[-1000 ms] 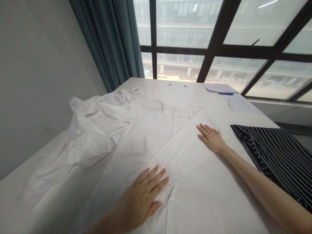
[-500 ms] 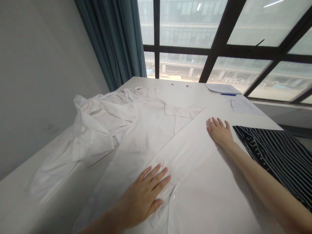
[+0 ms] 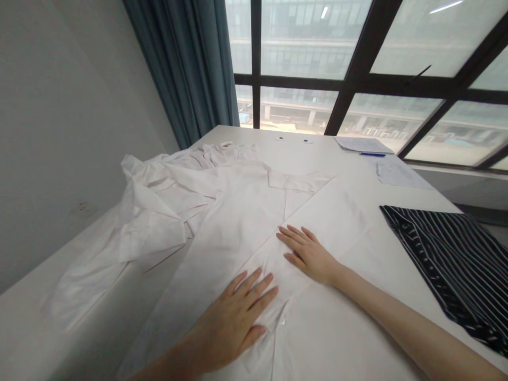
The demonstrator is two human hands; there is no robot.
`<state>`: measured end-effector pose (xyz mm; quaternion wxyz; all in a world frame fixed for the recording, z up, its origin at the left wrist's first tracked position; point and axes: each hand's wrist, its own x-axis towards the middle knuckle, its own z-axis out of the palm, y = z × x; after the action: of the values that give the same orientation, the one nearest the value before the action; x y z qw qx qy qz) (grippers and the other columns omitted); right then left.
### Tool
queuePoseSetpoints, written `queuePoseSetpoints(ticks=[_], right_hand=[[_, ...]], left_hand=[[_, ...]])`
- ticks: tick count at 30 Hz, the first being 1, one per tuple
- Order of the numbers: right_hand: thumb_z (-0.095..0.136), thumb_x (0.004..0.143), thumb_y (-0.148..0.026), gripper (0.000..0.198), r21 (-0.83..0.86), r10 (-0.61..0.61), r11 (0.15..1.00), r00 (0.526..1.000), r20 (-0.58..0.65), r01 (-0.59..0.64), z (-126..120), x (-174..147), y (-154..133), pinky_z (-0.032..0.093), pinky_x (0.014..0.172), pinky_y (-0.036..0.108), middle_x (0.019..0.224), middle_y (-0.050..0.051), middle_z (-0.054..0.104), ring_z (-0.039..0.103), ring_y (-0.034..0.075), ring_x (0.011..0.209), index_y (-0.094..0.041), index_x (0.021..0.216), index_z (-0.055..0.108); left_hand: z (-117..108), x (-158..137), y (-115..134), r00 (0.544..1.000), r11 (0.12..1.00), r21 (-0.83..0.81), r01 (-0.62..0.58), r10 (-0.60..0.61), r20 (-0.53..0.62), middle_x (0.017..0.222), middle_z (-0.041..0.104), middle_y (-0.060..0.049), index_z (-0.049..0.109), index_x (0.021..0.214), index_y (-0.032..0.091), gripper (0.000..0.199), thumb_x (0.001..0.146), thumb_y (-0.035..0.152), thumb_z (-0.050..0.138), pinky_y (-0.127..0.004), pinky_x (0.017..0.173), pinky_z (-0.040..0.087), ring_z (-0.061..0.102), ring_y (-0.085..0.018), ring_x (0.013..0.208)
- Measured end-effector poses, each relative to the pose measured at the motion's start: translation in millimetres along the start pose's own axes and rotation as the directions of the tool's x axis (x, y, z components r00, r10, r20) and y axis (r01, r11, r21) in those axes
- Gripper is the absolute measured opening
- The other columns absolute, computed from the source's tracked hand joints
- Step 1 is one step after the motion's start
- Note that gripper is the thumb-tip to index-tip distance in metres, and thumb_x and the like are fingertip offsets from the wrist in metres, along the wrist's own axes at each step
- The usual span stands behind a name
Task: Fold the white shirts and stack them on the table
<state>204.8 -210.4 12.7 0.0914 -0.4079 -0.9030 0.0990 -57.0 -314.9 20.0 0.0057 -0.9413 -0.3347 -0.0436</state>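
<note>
A white shirt (image 3: pixel 234 211) is spread over the white table, its right side folded inward along a slanting edge. Flat on the lower middle of the cloth lies my left hand (image 3: pixel 234 317), fingers spread, beside a puckered spot and a small button. My right hand (image 3: pixel 307 254) rests palm down on the folded part, close to its slanting edge, with fingers extended. Neither hand grips the fabric. On the left, a sleeve (image 3: pixel 153 227) lies crumpled, and more wrinkled white cloth (image 3: pixel 222 153) sits behind it.
A black-and-white striped garment (image 3: pixel 456 254) lies at the table's right edge. Papers (image 3: pixel 365 144) and a blue pen (image 3: pixel 372 154) are at the far right of the table (image 3: pixel 301 159). A wall (image 3: pixel 71 116) stands on the left, with a teal curtain (image 3: pixel 194 69) and windows behind.
My right hand has slid left across the folded part, from near the shirt's right edge to the slanting edge. My left hand has stayed in place.
</note>
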Motion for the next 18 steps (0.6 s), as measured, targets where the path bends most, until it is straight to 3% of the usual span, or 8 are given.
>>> queuePoseSetpoints(ticks=[8,18], right_hand=[[0.028,0.101,-0.049,0.054,-0.171,0.255,0.949,0.964,-0.08,-0.265,-6.1,9.5,73.6,0.026,0.115,0.054,0.158,0.004,0.031,0.026,0.024,0.146,-0.03,0.151,0.033],[0.022,0.099,-0.05,0.058,-0.198,0.47,0.847,0.869,-0.157,-0.494,-13.9,21.2,144.4,0.027,0.113,0.056,0.158,0.007,0.032,0.029,0.027,0.145,-0.026,0.151,0.034]], left_hand=[[0.3,0.5,0.2,1.0,1.0,-0.012,-0.003,0.002,-0.009,0.16,0.028,-0.001,0.03,0.152,0.025,0.063,0.094,0.03,0.053,-0.04,0.12,0.019,0.02,-0.025,0.148],[0.1,-0.7,-1.4,1.0,1.0,-0.024,-0.007,0.007,0.013,0.161,0.024,0.001,0.027,0.153,0.025,0.065,0.094,0.031,0.053,-0.04,0.12,0.018,0.018,-0.024,0.149]])
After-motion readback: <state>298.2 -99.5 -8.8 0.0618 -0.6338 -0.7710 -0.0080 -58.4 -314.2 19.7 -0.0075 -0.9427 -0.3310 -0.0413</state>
